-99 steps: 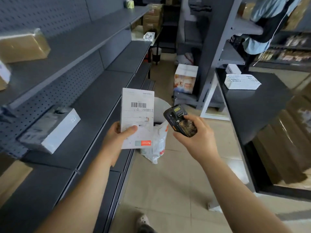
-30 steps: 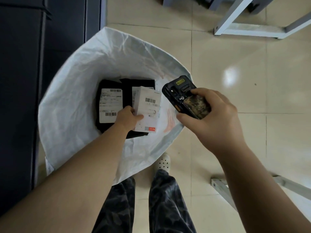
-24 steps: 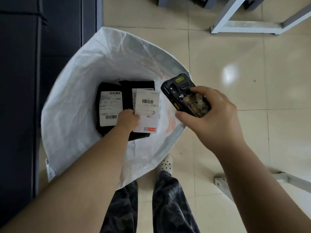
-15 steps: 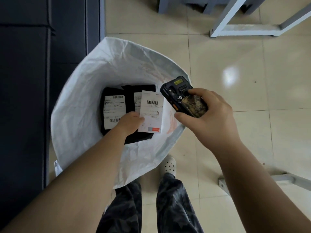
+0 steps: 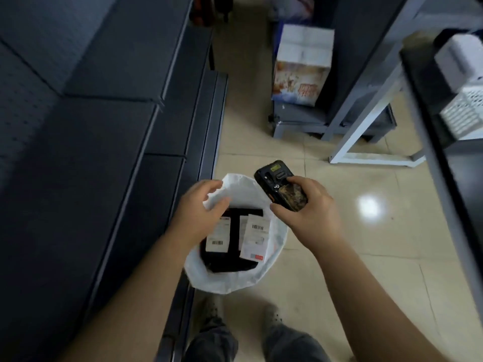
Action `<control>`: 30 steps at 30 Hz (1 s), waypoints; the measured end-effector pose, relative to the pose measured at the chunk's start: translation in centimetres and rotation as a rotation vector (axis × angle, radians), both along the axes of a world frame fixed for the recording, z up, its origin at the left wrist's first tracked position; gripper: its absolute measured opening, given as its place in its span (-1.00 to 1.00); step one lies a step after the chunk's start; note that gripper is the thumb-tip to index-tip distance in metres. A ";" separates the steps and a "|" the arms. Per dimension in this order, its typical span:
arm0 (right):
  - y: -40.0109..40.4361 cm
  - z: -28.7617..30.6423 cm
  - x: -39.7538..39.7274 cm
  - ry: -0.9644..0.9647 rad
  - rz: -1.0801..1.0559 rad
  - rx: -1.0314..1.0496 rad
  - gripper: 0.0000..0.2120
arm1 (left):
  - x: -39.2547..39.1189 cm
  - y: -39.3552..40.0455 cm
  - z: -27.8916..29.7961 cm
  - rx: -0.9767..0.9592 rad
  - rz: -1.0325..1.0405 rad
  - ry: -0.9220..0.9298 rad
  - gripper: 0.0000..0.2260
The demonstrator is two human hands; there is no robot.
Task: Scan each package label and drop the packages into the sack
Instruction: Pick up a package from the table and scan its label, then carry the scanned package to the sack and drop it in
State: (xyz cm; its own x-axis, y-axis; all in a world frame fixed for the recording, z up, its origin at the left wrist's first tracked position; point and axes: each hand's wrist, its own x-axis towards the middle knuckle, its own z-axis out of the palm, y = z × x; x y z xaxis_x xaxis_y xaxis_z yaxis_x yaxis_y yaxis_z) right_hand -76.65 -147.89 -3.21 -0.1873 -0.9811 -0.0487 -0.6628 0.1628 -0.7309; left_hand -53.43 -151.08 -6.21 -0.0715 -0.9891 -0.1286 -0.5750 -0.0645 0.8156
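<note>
A white sack stands open on the tiled floor beside the shelving. Inside it lie two black packages, one showing a white barcode label, and a white package lies label up at their right. My left hand hovers over the sack's left side with loosely curled fingers and holds nothing. My right hand grips a black handheld scanner above the sack's right rim.
Dark metal shelves run along the left. A printed carton sits on a low base ahead. A white table frame and a white basket are at the right. My feet are just behind the sack.
My left hand let go of the white package, which now lies in the sack, and rose out of it. The view lifted from straight down to further ahead.
</note>
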 end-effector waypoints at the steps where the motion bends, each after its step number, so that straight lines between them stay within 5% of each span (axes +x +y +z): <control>1: -0.3 2.2 0.2 -0.006 0.023 -0.028 -0.44 | 0.3 0.3 2.9 -0.040 -0.013 -0.024 -0.68; 8: -1.1 13.1 1.1 -0.022 0.332 -0.226 -0.45 | 1.4 6.5 16.6 -0.317 0.127 -0.165 -0.60; 17: 5.5 21.0 6.4 -0.162 0.777 -0.347 -0.46 | 2.7 24.5 24.9 -0.405 0.613 -0.296 -0.62; 30: 39.3 26.5 18.2 -0.380 1.437 -0.414 -0.47 | 1.4 66.9 28.7 -0.480 1.234 -0.488 -0.54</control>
State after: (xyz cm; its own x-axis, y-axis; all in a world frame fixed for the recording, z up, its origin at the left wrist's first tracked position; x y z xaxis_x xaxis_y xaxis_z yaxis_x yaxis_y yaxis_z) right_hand -58.47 -108.62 23.26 0.8558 -0.2741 0.4388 0.1510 -0.6788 -0.7186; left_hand -52.02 -84.13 22.53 0.8140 -0.3362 0.4738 -0.5804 -0.5038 0.6398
